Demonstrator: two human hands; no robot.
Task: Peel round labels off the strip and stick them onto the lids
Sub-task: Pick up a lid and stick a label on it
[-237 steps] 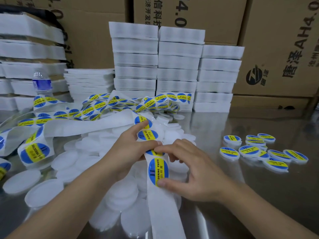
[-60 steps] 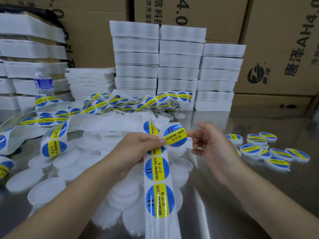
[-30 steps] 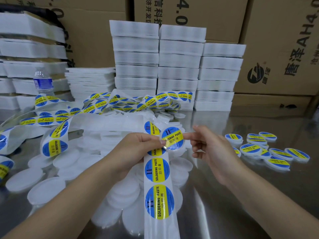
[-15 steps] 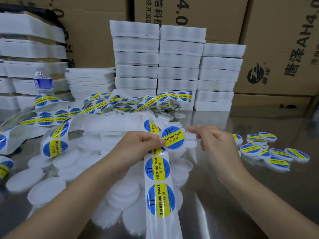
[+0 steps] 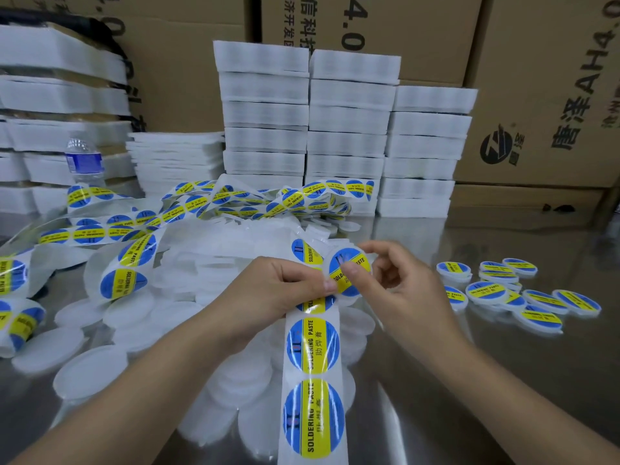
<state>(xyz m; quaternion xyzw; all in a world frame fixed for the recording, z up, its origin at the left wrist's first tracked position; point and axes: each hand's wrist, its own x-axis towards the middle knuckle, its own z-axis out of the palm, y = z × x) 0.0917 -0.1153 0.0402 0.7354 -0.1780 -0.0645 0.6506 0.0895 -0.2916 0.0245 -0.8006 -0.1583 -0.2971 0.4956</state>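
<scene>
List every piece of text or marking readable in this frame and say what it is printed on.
"SOLDERING PASTE", "II" and "助焊膏": round labels on the label strip.
"SOLDERING PASTE": labelled lid held between left hand and right hand.
"AH4.0" and "唐泽": right cardboard box, with a round logo.
"4.0", partial Chinese characters: centre box.
Water bottle label: too blurred to read.

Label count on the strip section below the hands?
3 labels: one half under the left hand, one mid-strip, one nearest the camera. More may hide past the frame edge.
</scene>
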